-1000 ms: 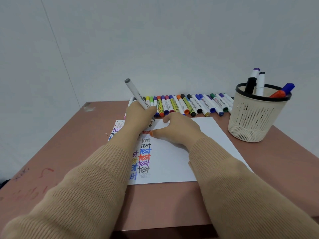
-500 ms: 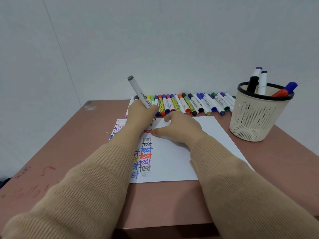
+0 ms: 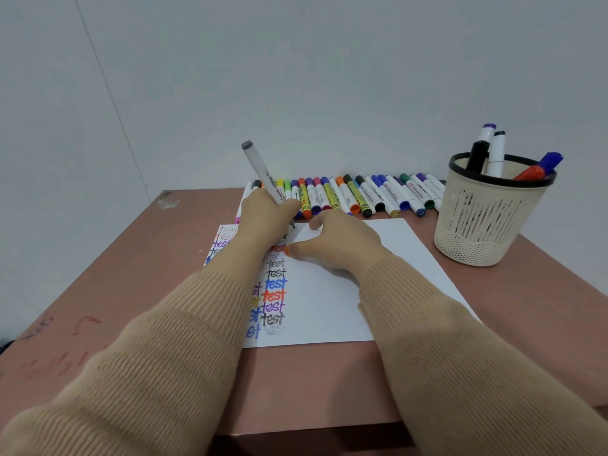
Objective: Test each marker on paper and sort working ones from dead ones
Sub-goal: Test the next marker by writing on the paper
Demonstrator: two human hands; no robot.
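My left hand (image 3: pixel 266 218) grips a grey-capped white marker (image 3: pixel 260 169), tilted up to the left, with its tip on the top of the white paper (image 3: pixel 394 258). My right hand (image 3: pixel 335 241) rests flat on the paper just right of the tip, thumb pointing left, with a small orange spot at the thumb's end. Two columns of the word "test" (image 3: pixel 274 291) in several colours run down the paper's left part, partly under my left arm. A row of capped markers (image 3: pixel 362 195) lies along the table's far edge.
A beige mesh basket (image 3: pixel 487 222) with a black rim stands at the right and holds several markers (image 3: pixel 493 149). The brown table (image 3: pixel 131 274) has faint scribbles at the left front. A white wall stands close behind the table.
The marker in my left hand has shifted slightly at the top of the paper. My right hand stays in place on the sheet.
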